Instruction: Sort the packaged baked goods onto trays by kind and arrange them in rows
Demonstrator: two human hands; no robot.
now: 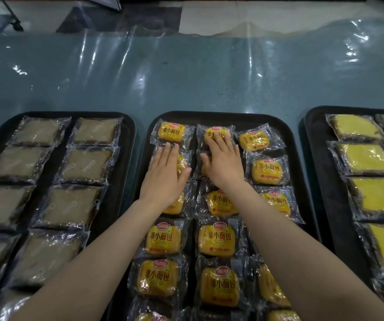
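Note:
Three black trays lie side by side. The middle tray [267,120] holds several small yellow bread packs [266,171] in three rows. My left hand [165,174] lies flat, fingers together, on the second pack of the left row. My right hand [223,158] rests flat with fingers spread over the first and second packs of the middle row. Neither hand grips anything. The left tray [128,126] carries brown cake slices [86,165] in clear wrappers, in two rows. The right tray [313,126] carries yellow cake slices [367,157], also wrapped.
The trays sit on a teal table covered with a wrinkled clear plastic sheet [186,77]. Beyond the table's far edge is a tiled floor [232,15] and a wheeled stand leg [17,25] at the top left.

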